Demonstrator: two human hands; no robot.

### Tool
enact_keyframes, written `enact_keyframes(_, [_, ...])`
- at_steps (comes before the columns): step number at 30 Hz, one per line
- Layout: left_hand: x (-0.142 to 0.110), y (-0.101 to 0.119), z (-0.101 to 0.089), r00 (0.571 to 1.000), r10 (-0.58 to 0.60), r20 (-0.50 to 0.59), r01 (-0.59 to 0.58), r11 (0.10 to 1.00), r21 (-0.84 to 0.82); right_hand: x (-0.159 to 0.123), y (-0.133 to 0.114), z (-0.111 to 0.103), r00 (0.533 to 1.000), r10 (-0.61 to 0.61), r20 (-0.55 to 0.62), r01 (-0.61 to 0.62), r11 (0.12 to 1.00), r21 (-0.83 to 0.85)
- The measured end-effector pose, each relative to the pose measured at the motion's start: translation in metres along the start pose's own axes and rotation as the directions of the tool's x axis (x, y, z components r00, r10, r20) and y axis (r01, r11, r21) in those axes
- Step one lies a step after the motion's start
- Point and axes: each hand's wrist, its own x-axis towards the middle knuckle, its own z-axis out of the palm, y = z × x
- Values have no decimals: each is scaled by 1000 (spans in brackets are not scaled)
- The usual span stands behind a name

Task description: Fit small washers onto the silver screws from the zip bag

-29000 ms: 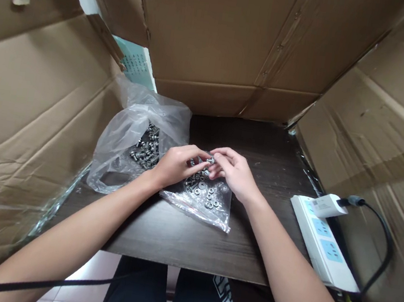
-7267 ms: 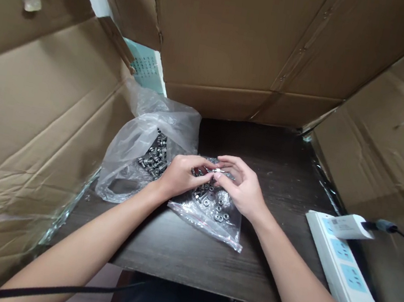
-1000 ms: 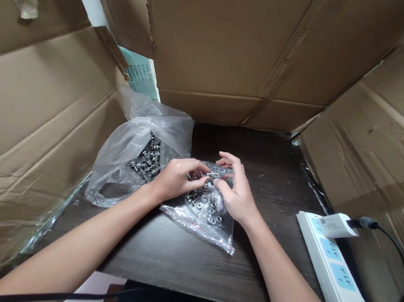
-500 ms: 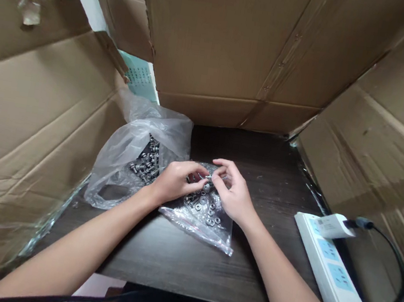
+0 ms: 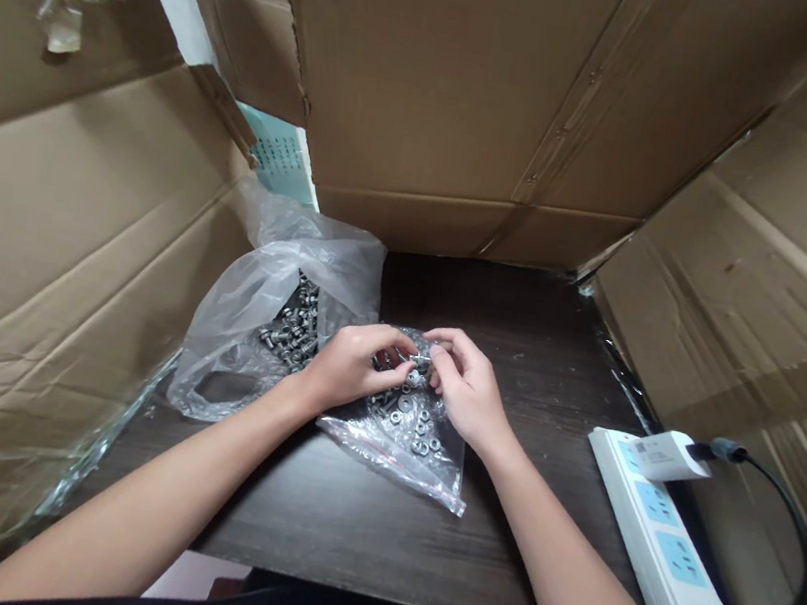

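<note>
A crinkly clear bag (image 5: pixel 256 321) of shiny metal bolts lies just left of the left hand (image 5: pixel 349 365). Both the left hand and the right hand (image 5: pixel 463 387) pinch one small silver bolt (image 5: pixel 416 358) between their fingertips, above a flat clear pouch (image 5: pixel 403 434) of round nuts. Far right lies a smooth white power strip (image 5: pixel 663 544); its label is too small to read.

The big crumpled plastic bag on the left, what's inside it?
The crumpled bag holds a heap of small metal bolts. Folds of plastic hide how far the heap runs.
</note>
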Motion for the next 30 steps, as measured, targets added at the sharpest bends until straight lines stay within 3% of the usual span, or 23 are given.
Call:
enact_keyframes(4, [0,1,-1,1000,-9,8,9,1000,17,1,3,-2,997,-50,-63,50,999,8])
enact_keyframes(19, [-1,-2,1,999,-30,11,29,999,23,2,10,-2,992,-116,-50,115,993,-20])
enact_keyframes(23, [-1,-1,1,1000,-24,-2,24,1000,20,2,4,-3,995,-65,-71,62,997,-54])
enact_keyframes(30, [0,2,1,1000,-9,-8,9,1000,16,-1,-7,-1,988,-131,87,148,961,-233])
